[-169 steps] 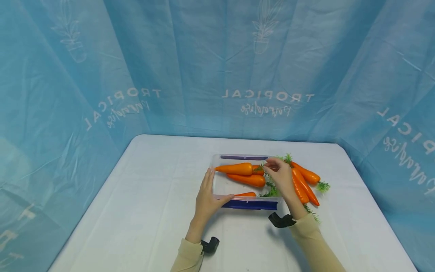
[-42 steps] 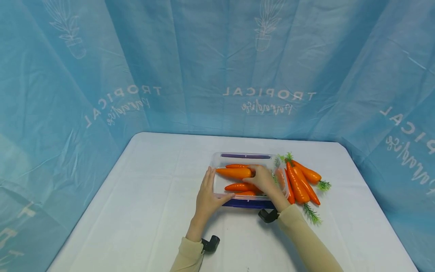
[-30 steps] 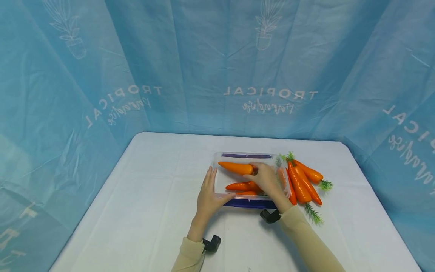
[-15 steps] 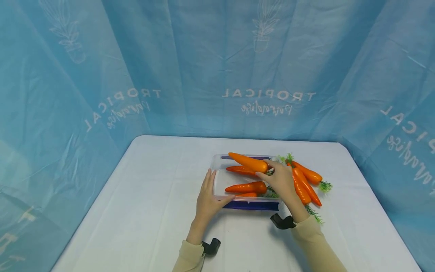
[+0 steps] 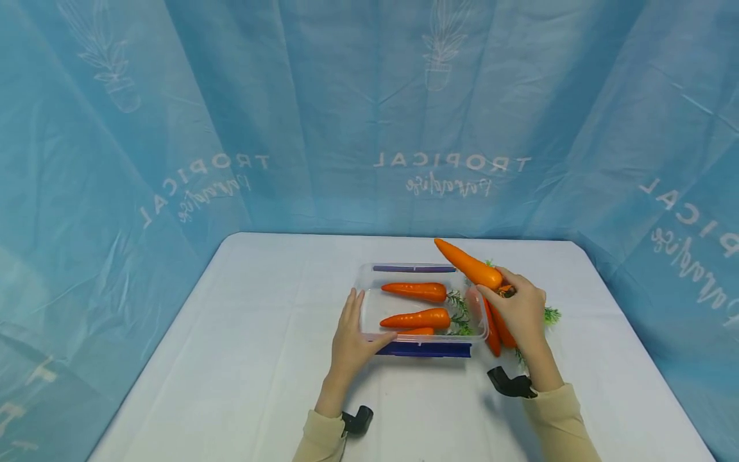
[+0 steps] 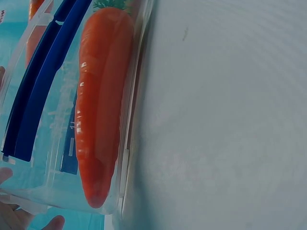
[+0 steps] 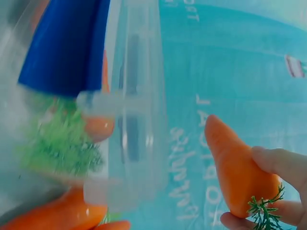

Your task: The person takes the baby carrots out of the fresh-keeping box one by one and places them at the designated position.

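My right hand [image 5: 522,308] pinches an orange carrot [image 5: 469,262] at its thick, leafy end, holding it raised past the right side of a clear plastic box [image 5: 375,308] with its tip pointing up and left. The right wrist view shows thumb and fingers around this carrot [image 7: 240,175]. My left hand [image 5: 350,343] rests against the box's left front corner, fingers straight along the side and thumb on the front rim. Inside the box lie three carrots: one at the back [image 5: 414,292], one in the middle [image 5: 417,319] and one along the front wall [image 6: 103,105].
Several more carrots [image 5: 492,330] lie on the white table [image 5: 277,333] right of the box, partly hidden by my right hand. Blue clip flaps [image 5: 427,350] hang from the box's front and back. A blue curtain [image 5: 346,115] surrounds the table.
My right hand has lifted the orange carrot out of the box and carried it to the right, over the carrots on the table. My left hand stays at the box corner.
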`<action>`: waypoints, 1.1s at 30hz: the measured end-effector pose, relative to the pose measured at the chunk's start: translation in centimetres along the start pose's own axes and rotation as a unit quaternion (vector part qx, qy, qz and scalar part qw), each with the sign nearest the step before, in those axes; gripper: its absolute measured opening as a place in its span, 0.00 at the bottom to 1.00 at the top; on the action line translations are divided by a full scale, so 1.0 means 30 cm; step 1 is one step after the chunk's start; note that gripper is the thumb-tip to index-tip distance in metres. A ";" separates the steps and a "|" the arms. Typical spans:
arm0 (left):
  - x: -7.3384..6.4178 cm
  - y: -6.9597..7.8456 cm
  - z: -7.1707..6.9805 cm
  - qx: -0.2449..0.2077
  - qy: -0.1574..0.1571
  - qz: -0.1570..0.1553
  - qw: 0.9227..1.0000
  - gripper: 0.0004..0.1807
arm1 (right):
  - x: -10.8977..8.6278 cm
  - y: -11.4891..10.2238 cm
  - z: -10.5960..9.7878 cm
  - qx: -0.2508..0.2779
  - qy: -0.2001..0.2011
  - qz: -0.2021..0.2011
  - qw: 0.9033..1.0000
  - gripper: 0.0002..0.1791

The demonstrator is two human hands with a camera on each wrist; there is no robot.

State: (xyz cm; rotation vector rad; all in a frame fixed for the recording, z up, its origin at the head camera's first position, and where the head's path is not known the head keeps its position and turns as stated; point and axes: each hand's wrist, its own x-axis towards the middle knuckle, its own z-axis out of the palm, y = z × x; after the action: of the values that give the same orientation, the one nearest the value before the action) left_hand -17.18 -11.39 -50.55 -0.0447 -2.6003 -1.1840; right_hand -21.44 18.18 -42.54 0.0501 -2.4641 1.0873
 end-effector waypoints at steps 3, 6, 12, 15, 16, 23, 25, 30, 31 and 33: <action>0.000 0.002 0.000 -0.001 -0.003 -0.009 1.000 0.58 | -0.005 0.020 -0.013 -0.006 0.009 0.013 1.000 0.29; 0.003 0.003 0.000 -0.001 -0.004 -0.012 1.000 0.58 | -0.014 0.036 -0.024 -0.006 0.014 0.041 0.999 0.29; 0.004 -0.001 0.005 0.015 -0.001 -0.012 1.000 0.58 | -0.031 0.079 -0.034 0.003 0.024 0.099 0.995 0.30; 0.003 -0.004 0.008 0.015 0.001 -0.011 1.000 0.58 | -0.038 0.106 -0.033 0.002 0.026 0.120 0.992 0.29; 0.003 -0.005 0.008 0.013 0.001 -0.011 1.000 0.58 | -0.040 0.115 -0.033 0.002 0.027 0.123 0.992 0.29; 0.002 -0.008 0.011 0.011 0.003 -0.013 1.000 0.58 | -0.042 0.164 -0.020 -0.009 0.028 0.131 0.991 0.29; 0.002 -0.007 0.012 0.012 0.003 -0.013 1.000 0.58 | -0.040 0.178 -0.012 -0.020 0.027 0.132 0.991 0.29; 0.005 -0.006 0.014 0.014 0.004 -0.011 1.000 0.58 | -0.039 0.208 0.007 -0.041 0.017 0.136 0.990 0.30; 0.006 -0.006 0.015 0.014 0.004 -0.011 1.000 0.58 | -0.040 0.212 0.010 -0.044 0.015 0.136 0.990 0.30; 0.007 -0.004 0.015 0.014 0.006 -0.008 1.000 0.58 | -0.039 0.220 0.013 -0.048 0.009 0.138 0.989 0.31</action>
State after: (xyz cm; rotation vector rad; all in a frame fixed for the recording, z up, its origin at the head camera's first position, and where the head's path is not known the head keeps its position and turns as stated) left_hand -17.52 -11.16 -50.86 -0.0118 -2.6100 -1.1499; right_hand -21.91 22.28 -47.84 -0.3384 -2.5568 1.0690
